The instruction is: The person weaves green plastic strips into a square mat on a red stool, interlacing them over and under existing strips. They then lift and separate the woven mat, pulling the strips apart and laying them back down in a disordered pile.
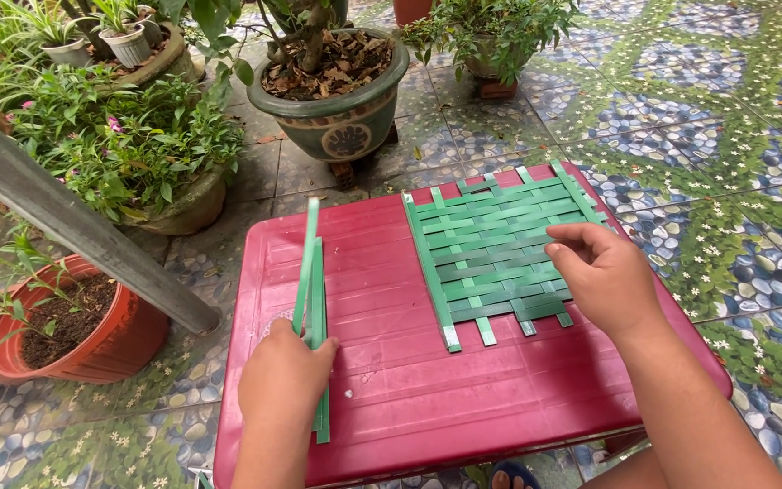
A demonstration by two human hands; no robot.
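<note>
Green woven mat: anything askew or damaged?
No damage shows. The woven mat lies slightly skewed on the red table, its strip ends uneven at the near edge. Right hand rests on it; left hand holds loose green strips.

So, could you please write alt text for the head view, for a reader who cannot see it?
A person's right hand rests on a woven mat of green strips on a red plastic table, while the left hand holds loose green strips. Potted plants stand on patterned tiles behind.
</note>
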